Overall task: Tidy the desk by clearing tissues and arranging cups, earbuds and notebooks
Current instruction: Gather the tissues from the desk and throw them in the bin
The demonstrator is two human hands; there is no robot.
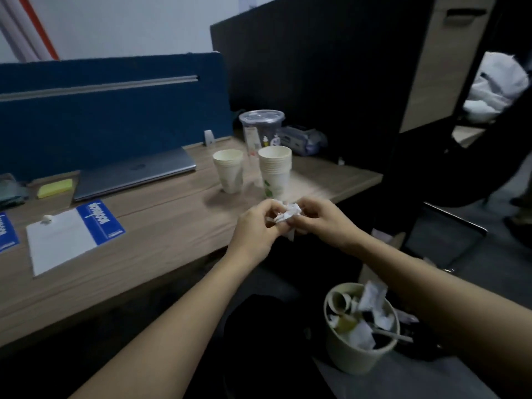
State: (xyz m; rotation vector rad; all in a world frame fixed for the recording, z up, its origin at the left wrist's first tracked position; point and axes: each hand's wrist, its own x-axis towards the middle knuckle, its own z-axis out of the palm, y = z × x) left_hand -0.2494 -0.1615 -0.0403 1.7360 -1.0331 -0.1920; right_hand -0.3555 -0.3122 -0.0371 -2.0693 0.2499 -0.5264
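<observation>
— Can you read any words here?

— Yes. The blue band on the notebook has white letters that say "NOTEBOOK". The word runs sideways along the band.

— Is there more writing on it?

— There is small white print at the end of the band, just past the word, but it is too tiny to read.

— What about the other blue notebook, left of that one?

— It has white letters too, but it is cut off at the edge, so I cannot read them.

— And the clear cup, far to the right of the notebook?

— It has a sticker with little pictures. The print is too blurry to read.
</observation>
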